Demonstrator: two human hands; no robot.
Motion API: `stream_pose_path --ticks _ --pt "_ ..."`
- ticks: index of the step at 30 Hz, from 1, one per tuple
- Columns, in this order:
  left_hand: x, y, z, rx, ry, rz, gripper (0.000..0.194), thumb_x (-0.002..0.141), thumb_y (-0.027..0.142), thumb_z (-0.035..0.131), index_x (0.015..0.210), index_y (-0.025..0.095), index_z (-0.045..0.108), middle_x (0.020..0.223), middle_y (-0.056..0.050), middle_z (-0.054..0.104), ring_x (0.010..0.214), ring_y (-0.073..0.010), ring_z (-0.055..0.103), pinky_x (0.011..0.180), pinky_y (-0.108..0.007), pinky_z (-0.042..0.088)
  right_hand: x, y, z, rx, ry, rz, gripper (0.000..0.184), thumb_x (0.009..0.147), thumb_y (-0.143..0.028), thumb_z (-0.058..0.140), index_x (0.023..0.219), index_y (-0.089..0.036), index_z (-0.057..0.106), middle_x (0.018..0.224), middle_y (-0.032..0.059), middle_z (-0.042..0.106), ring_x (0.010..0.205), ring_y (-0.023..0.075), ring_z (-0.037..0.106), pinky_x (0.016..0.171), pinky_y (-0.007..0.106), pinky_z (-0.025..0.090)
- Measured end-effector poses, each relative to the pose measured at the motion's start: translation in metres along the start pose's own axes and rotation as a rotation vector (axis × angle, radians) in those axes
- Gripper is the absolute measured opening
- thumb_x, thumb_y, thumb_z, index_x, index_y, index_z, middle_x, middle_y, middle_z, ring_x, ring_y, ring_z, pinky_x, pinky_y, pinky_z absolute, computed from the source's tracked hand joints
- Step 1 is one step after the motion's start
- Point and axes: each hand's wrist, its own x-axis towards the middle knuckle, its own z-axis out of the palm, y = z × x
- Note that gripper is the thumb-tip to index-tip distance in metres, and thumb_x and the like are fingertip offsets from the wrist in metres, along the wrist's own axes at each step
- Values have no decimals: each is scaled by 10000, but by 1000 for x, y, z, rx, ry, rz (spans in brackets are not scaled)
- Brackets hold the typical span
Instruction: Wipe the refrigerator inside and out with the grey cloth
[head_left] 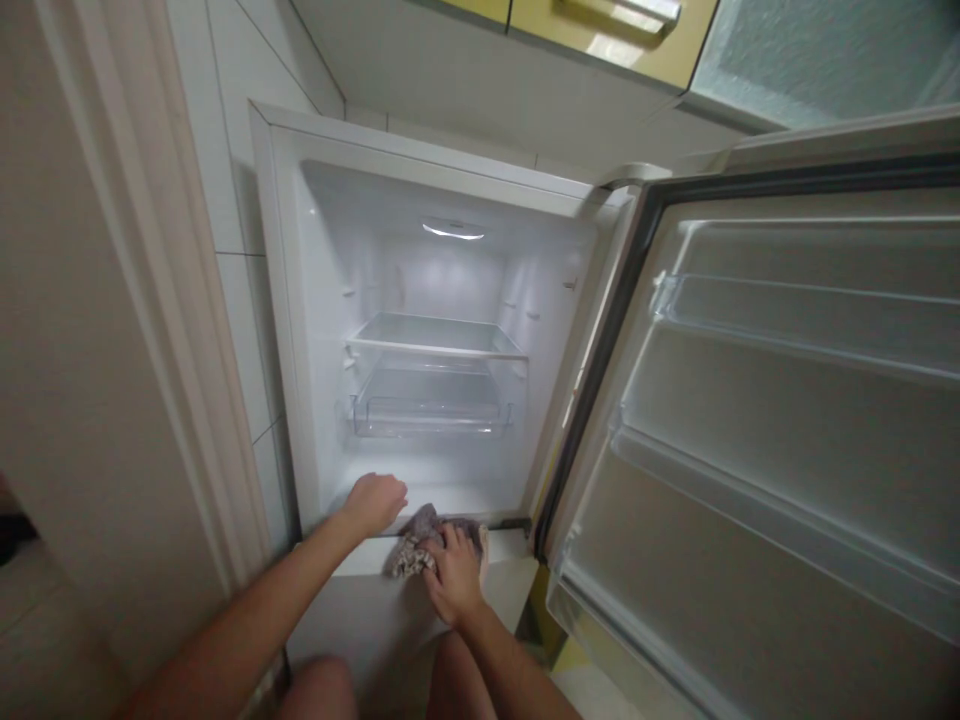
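Observation:
My right hand (454,572) presses a crumpled grey-brown cloth (424,524) against the front edge of the refrigerator's (279,300) lower sill, its fingers bent over the fabric. The cloth has a patterned part on its left side. Just left of it, my left hand (377,502) is over the front of the compartment floor with its fingers curled in. Nothing shows in that hand, and it is apart from the cloth. Above both hands, inside, are a glass shelf (439,335) and a clear plastic drawer or tray (431,418).
The refrigerator door (765,420) stands wide at the right, with clear door racks (712,485) on its inner side. Yellow cabinets (615,40) hang above. A door frame (202,400) and tiled wall (236,180) are close on the left. My knees (319,690) are below.

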Motion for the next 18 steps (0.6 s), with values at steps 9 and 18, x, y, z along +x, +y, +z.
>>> stream_pose_path --ticks 9,18 --pt "62 2 -99 27 164 -102 725 845 286 830 1484 156 514 1462 -223 583 1413 -371 489 1193 -491 339 -61 21 9 147 89 131 438 861 -171 510 1183 -319 768 1368 47 657 1334 249 584 1168 404 438" --pt "22 23 -91 -41 -152 -39 363 715 306 885 1043 275 732 1069 -52 809 993 -281 753 810 -341 496 -166 113 52 593 231 241 505 632 -767 616 824 -334 793 938 95 750 987 394 749 947 583 592"
